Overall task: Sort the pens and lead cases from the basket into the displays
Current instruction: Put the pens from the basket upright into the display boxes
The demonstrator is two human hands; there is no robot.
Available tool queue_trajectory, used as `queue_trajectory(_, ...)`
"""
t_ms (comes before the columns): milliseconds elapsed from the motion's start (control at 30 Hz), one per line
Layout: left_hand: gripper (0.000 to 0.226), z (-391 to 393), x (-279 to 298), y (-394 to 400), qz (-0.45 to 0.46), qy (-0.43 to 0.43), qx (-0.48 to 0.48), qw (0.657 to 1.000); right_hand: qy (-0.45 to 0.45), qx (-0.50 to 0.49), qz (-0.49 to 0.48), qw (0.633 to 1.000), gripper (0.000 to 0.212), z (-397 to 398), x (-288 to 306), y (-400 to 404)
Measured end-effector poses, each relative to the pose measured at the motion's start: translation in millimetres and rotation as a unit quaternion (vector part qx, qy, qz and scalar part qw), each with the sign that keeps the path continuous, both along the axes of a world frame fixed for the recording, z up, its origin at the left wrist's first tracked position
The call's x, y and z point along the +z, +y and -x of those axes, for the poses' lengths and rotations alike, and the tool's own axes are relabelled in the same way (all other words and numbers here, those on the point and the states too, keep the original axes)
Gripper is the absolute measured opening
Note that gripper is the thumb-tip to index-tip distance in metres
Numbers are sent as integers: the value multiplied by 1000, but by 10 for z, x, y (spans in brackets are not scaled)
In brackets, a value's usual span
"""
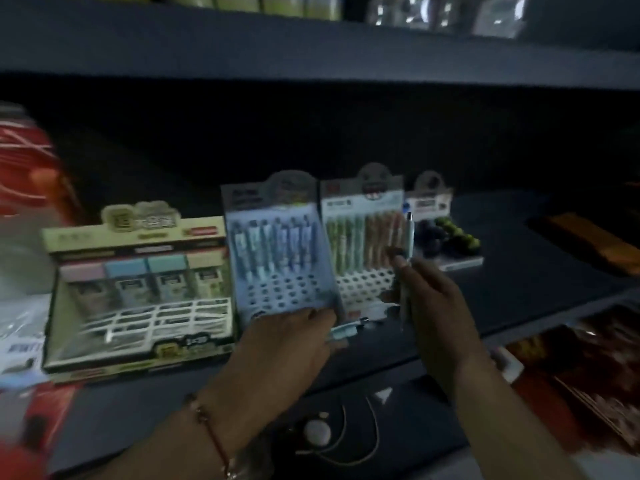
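Note:
Three displays stand in a row on the dark shelf (519,271). The lead-case display (138,292) at left holds pastel cases in its back row. In the middle, the blue pen display (280,258) carries a row of blue pens. To its right, the white pen display (363,244) holds green and orange pens. My left hand (291,341) is at the blue display's front edge and holds a light-blue pen (346,329) lying sideways. My right hand (429,299) pinches a pale pen (408,251) upright in front of the white display. The basket is not clearly visible.
A fourth small display (446,237) with dark and green round items stands further right. Red packaging (31,174) sits at far left, orange goods (595,237) at far right. An upper shelf (346,46) hangs overhead. Printed packets (588,375) lie lower right.

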State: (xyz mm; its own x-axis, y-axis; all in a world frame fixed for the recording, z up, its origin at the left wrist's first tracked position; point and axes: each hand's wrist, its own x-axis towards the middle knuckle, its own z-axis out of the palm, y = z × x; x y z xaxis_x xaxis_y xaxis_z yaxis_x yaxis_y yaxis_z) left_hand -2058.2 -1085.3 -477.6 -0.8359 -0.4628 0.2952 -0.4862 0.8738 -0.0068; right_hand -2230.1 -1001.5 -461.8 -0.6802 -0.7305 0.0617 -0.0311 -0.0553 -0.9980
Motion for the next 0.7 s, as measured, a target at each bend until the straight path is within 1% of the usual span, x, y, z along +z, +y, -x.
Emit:
queue_trajectory(67,42,-110,8,-125,-13,25,34,999,0,21,17,1000,23,-84,-37,-235)
queue_trajectory(167,52,-196,12,-246,-45,38,55,997,-7,32,25,999,29,-133,-166,-478)
queue_trajectory(267,62,-217,-29,-313,-37,8,57,998,0,48,0,999,40,-103,-337,-596)
queue_trajectory(333,59,-218,-76,-357,-40,5,54,998,7,63,6,998,35,-75,-374,-670)
queue_trajectory(433,48,-219,-107,-415,-38,5,56,998,24,76,30,996,20,-79,-333,-795)
queue_trajectory(467,45,-221,-113,-433,-42,5,60,997,37,87,46,994,20,-88,-322,-828)
queue_trajectory(567,39,-213,-143,-478,-37,-7,65,997,74,106,85,988,28,-141,-270,-921)
queue_trajectory(600,38,-206,-158,-491,-34,-12,63,997,87,107,94,986,25,-161,-254,-967)
queue_trajectory(700,37,-200,-200,-510,-34,-32,66,997,109,112,118,981,6,-267,-192,-1143)
